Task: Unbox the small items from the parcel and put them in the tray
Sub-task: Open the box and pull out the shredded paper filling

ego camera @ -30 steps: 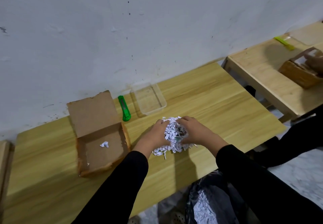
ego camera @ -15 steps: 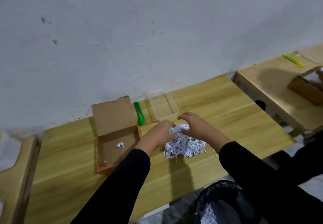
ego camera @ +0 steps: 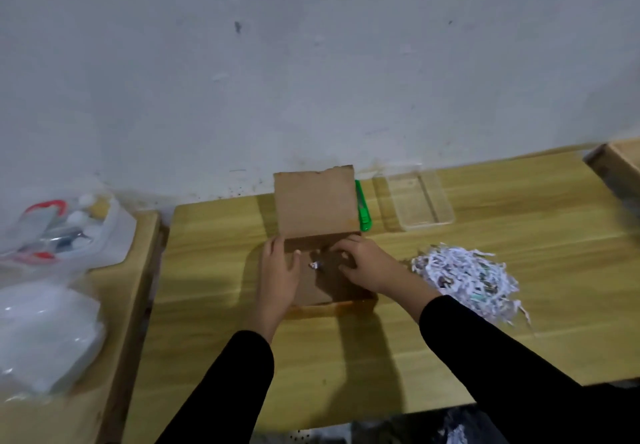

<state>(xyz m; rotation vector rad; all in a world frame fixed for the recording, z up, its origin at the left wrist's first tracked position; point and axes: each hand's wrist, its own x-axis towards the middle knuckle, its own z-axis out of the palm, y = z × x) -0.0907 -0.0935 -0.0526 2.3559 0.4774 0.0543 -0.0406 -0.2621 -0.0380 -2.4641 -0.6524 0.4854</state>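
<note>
A flat left hand is steadying the open parcel while the empty right hand is reaching inside toward a tiny, likely featherlight item, best taken with a light pinch.

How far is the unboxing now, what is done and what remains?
Done: the box is open, and the shredded paper lies on the table. In hand: left hand and right hand are at the box, near a small scrap inside. Left: no items show in the tray yet.
</note>
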